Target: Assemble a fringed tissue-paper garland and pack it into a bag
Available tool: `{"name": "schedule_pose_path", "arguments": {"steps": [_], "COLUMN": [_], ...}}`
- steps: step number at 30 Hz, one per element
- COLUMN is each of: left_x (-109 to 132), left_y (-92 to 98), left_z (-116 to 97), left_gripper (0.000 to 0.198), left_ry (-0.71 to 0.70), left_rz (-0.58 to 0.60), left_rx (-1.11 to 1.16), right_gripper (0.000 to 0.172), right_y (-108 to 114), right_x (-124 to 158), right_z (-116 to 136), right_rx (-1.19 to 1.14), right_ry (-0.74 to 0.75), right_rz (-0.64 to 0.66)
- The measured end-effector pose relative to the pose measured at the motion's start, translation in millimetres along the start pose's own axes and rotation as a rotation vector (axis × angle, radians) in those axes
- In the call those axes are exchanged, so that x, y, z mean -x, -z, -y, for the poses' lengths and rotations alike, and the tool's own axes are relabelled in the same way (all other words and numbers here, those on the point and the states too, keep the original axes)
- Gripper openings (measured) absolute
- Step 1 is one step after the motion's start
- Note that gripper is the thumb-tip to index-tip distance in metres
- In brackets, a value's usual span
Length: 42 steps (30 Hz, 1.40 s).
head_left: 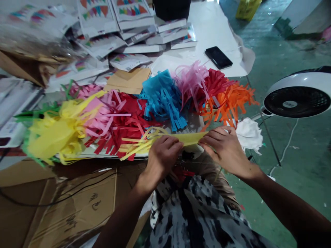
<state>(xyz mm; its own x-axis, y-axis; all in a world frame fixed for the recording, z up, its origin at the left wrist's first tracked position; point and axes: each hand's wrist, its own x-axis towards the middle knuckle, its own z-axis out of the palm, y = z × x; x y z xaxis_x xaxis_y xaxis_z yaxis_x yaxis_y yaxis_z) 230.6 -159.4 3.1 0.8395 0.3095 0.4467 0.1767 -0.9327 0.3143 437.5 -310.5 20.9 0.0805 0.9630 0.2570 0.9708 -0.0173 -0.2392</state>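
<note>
— Cardboard (85, 217) marked with dark handwriting occupies the lower left. What is recorded above it?

— A yellow bunch (57, 136) of cut paper, resting over green streamers (38, 113). Next to the right, a pink bunch (100, 115) adjoins a red bunch (129, 112). Printed packets (98, 17) lie piled behind, with a brown sheet (126, 81) in front of them.

— Continue rightward. Condition of the left hand (165, 153)?

— Fingers curled closed, knuckles upward, gripping a yellow fringed strip (191, 138). Its loose fringe extends leftward from that hand, across the edge of the red bunch. A blue bunch (162, 96) lies just beyond.

— Position of the strip, and condition of the right hand (223, 148)?

— The plain part runs nearly level between both hands, above a patterned garment (201, 220). The right hand pinches its other end, thumb and fingers brought together on the paper.

— Remaining items?

— Beyond the strip, a second pink bunch (191, 81), then a crimson bunch (217, 82). A black phone (218, 57) rests farther back on a white surface (207, 24). An orange bunch (235, 100) follows, a white bunch (249, 132) beside the right hand, and a fan (289, 104) at far right.
</note>
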Motion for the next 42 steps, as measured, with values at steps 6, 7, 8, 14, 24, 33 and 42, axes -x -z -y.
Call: {"name": "schedule_pose_path", "arguments": {"steps": [6,7,8,14,24,33,42], "left_x": [4,3,1,-6,-12,-15,13], "left_y": [16.0,15.0,13.3,6.4,5.0,-4.6,39.2], "left_z": [13,14,15,15,13,13,42], "left_gripper": [0.018,0.019,0.021,0.026,0.024,0.021,0.028], "left_ry": [0.301,0.326,0.344,0.379,0.359,-0.112,-0.020], "left_rz": [0.011,0.009,0.006,0.027,0.047,-0.084,0.002], "left_rx": [0.153,0.142,0.116,-0.055,-0.177,-0.198,-0.137], "right_gripper": [0.024,0.025,0.026,0.032,0.028,0.029,0.043], "right_y": [1,0,0,-2,-8,-15,-4], "right_x": [-10,-13,-15,-22,-23,-3,26], "right_z": [-2,0,1,8,11,19,-4], "right_rx": [0.056,0.080,0.109,0.241,0.295,0.169,0.236], "right_ry": [-0.098,-0.114,-0.128,-0.162,-0.205,0.095,0.099], "right_rz": [0.047,0.057,0.066,0.112,0.098,-0.153,-0.042]}}
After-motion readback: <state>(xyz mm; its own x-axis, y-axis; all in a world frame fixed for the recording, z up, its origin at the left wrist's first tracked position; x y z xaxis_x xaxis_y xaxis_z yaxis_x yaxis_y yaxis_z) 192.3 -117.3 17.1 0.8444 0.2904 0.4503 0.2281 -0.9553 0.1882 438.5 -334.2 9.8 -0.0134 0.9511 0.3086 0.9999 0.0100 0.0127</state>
